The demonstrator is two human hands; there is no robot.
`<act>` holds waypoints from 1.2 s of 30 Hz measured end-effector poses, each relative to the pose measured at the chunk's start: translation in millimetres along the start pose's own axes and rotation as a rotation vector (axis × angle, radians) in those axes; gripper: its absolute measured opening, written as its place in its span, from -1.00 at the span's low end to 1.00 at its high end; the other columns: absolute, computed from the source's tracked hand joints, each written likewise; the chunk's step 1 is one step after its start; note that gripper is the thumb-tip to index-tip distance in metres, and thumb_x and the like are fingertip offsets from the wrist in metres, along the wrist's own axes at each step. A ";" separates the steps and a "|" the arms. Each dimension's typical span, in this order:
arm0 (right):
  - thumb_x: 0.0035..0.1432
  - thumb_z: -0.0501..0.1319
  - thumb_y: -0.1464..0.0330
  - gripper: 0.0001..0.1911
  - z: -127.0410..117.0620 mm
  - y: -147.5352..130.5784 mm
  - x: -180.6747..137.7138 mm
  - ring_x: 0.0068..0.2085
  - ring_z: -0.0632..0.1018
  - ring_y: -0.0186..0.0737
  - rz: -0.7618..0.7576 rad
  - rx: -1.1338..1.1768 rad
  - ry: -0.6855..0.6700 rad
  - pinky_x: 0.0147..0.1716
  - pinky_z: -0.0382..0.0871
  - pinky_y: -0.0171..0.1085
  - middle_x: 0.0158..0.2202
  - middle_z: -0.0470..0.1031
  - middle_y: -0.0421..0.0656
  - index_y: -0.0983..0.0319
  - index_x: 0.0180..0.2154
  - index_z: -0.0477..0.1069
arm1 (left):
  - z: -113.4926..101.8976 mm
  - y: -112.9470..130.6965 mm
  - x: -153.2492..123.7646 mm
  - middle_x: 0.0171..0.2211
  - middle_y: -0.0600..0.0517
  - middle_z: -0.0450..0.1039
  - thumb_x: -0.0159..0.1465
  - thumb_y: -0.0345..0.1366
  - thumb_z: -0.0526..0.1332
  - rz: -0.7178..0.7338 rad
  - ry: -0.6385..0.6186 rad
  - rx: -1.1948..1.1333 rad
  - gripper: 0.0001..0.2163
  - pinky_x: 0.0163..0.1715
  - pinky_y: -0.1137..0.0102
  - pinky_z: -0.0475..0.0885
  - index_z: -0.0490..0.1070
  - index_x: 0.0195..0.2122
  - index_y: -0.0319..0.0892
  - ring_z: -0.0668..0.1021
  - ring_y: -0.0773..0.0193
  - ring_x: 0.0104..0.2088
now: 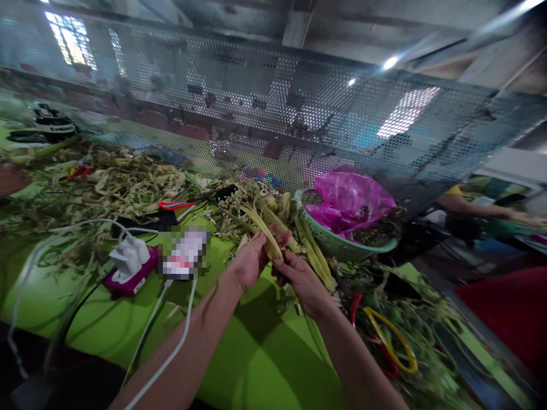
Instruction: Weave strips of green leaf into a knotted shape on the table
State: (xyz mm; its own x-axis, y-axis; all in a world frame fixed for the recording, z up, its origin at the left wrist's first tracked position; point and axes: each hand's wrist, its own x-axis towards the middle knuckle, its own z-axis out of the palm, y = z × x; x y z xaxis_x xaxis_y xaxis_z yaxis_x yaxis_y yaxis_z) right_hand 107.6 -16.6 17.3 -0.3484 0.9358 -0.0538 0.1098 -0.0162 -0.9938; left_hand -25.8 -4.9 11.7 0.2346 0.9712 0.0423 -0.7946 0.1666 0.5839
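Over the green table, my left hand [253, 259] is closed around a pale yellow-green plant stalk [265, 230] that points up and away to the left. The fingers of my right hand [299, 279] pinch the near end of the same stalk. Behind my hands lies a pile of stalks and withered leaves [239, 212]. More long stalks [318, 256] rest just right of my hands, beside a pale green basket [363, 249] holding a purple plastic bag [350, 199].
Yellow-handled and red-handled scissors [395, 347] lie in leaf scraps at right. To the left are a phone [186, 253] on white cables, a purple power strip [132, 279] and a red cutter [177, 204]. A perforated metal screen [239, 114] runs behind; another person's hand [12, 179] shows at far left.
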 end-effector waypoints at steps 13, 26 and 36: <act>0.07 0.23 0.09 -0.69 -3.1 -3.2 -1.6 -0.51 0.26 -0.29 -0.068 -0.124 0.044 -0.54 0.13 -0.31 -0.49 0.32 -0.25 0.12 -0.20 0.44 | -6.0 -11.0 -1.9 -0.16 -0.11 0.56 0.23 -0.18 0.19 0.000 -0.006 0.163 -0.63 -0.03 0.27 0.38 0.40 0.06 -0.10 0.54 0.14 -0.08; 0.06 0.19 0.04 -0.60 3.0 17.1 0.5 -0.55 0.13 -0.37 0.117 -0.088 -0.134 -0.55 -0.03 -0.32 -0.59 0.11 -0.31 0.19 -0.53 0.17 | -3.0 -2.6 -2.8 -0.53 0.08 0.38 0.19 -0.09 0.23 0.114 0.044 0.230 -0.74 -0.36 0.42 0.36 0.39 -0.36 -0.22 0.46 0.34 -0.47; 0.11 0.18 0.14 -0.72 0.3 8.2 -4.5 -0.51 0.28 -0.35 0.157 -0.254 -0.304 -0.49 0.12 -0.33 -0.53 0.32 -0.26 0.22 -0.44 0.29 | 4.7 1.0 -7.1 -0.60 0.20 0.08 0.16 0.00 0.24 0.054 0.081 0.192 -0.67 -0.66 0.55 0.01 0.30 -0.39 -0.21 0.10 0.53 -0.67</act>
State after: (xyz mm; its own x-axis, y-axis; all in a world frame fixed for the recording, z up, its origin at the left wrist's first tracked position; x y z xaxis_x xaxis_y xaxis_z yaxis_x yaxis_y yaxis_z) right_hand 109.8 -21.0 9.3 -0.5638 0.7818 -0.2664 0.3959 -0.0272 -0.9179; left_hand -25.6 -12.4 15.7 0.1430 0.9896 0.0168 -0.6819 0.0862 0.7264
